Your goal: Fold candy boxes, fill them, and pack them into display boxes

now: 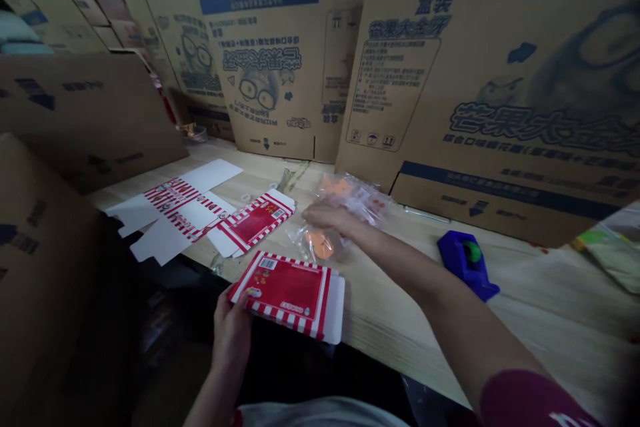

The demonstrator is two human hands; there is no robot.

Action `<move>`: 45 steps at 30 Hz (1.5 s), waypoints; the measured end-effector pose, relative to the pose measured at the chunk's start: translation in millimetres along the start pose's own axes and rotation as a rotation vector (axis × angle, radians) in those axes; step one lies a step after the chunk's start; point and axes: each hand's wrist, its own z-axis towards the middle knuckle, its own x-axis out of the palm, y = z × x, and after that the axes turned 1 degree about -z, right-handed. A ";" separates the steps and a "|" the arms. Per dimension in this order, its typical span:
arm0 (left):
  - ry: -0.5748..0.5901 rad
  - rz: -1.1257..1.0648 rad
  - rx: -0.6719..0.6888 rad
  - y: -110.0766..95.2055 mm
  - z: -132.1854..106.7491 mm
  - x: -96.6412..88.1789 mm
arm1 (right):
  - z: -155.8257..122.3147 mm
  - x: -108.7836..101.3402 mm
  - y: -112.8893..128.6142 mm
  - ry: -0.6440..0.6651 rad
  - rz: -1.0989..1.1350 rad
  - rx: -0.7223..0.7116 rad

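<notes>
My left hand [235, 323] grips the left end of a red box with white stripes [287, 287] at the table's front edge. This small carton shows a barcode, and a white flap sticks out at its right end. Farther in, my right hand [325, 215] is among clear plastic bags, its fingers bent down and closed at the edge of a clear bag with an orange piece [320, 244] inside. More clear bags with orange pieces [345, 187] lie just behind that hand. To the left rests another striped carton [257, 220], beside unfolded flat cartons [175, 203].
Large cardboard boxes [280, 80] wall off the back of the wooden table [400, 320]. A blue tape dispenser [465, 263] with a green core stands at the right. More cardboard [85, 113] rises at the left. A plastic package [613, 253] lies at the far right.
</notes>
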 end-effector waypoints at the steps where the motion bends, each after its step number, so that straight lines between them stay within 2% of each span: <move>1: 0.013 0.166 0.105 1.2 -3.7 -0.4 | -9.5 -5.7 -9.1 0.009 -0.020 0.050; 3: 0.044 0.551 0.393 -3.5 -7.1 -2.0 | -36.6 -19.6 -29.7 0.006 -0.073 0.175; 4: 0.102 0.737 0.559 -9.2 -5.9 -1.5 | -54.3 -26.7 -39.5 -0.014 -0.101 0.250; 5: 0.209 0.901 0.719 -16.5 -2.8 1.1 | -74.1 -33.1 -48.0 -0.041 -0.126 0.327; 7: 0.558 1.155 0.961 -32.5 7.9 14.7 | -117.5 -41.3 -59.0 -0.105 -0.153 0.467; 9: 0.931 1.310 1.074 -44.4 20.3 37.9 | -160.9 -41.6 -60.9 -0.170 -0.115 0.582; 11: 1.193 1.380 1.094 -47.6 30.0 63.6 | -199.9 -34.1 -55.5 -0.213 -0.001 0.661; 13: 1.347 1.394 1.055 -42.8 35.0 83.1 | -231.8 -21.8 -46.6 -0.238 0.122 0.719; 14: 1.372 1.386 1.035 -38.6 35.6 89.1 | -244.7 -15.1 -41.8 -0.245 0.166 0.744; 16: 1.313 1.346 1.027 -30.0 33.6 93.8 | -263.6 -3.0 -32.6 -0.244 0.201 0.799; 19: 1.119 1.285 1.083 -21.8 24.2 91.8 | -274.4 6.0 -20.2 -0.227 0.198 0.834; 22: 0.989 1.287 1.092 -19.4 10.5 91.3 | -268.0 4.5 -6.7 -0.148 0.314 0.682; 24: 0.970 1.288 1.099 -18.2 1.8 93.7 | -258.0 2.9 3.5 -0.036 0.391 0.534; 26: 0.981 1.289 1.118 -16.0 -4.6 96.6 | -246.1 4.8 13.6 0.058 0.368 0.447; 31: 1.061 1.324 1.067 -11.9 -10.3 99.5 | -223.8 26.3 25.1 0.140 0.323 0.418; 33: 1.110 1.355 1.025 -12.9 -11.0 98.5 | -228.6 35.4 19.6 0.069 0.387 0.446; 34: 1.118 1.374 1.006 -13.9 -11.4 97.6 | -236.3 38.8 14.5 -0.016 0.416 0.503; 37: 1.082 1.423 0.966 -16.3 -13.7 93.9 | -277.5 44.4 -4.4 -0.394 0.430 0.837; 39: 1.046 1.437 0.954 -16.2 -16.6 92.5 | -308.2 46.2 -10.2 -0.554 0.436 1.053; 41: 1.006 1.441 0.945 -14.6 -20.9 93.8 | -326.2 48.7 -2.8 -0.582 0.513 1.144; 42: 0.989 1.439 0.944 -13.4 -23.4 95.7 | -327.7 50.4 6.3 -0.566 0.584 1.134; 45: 0.952 1.413 0.972 -10.2 -30.8 103.9 | -305.8 56.3 46.1 -0.489 0.886 0.944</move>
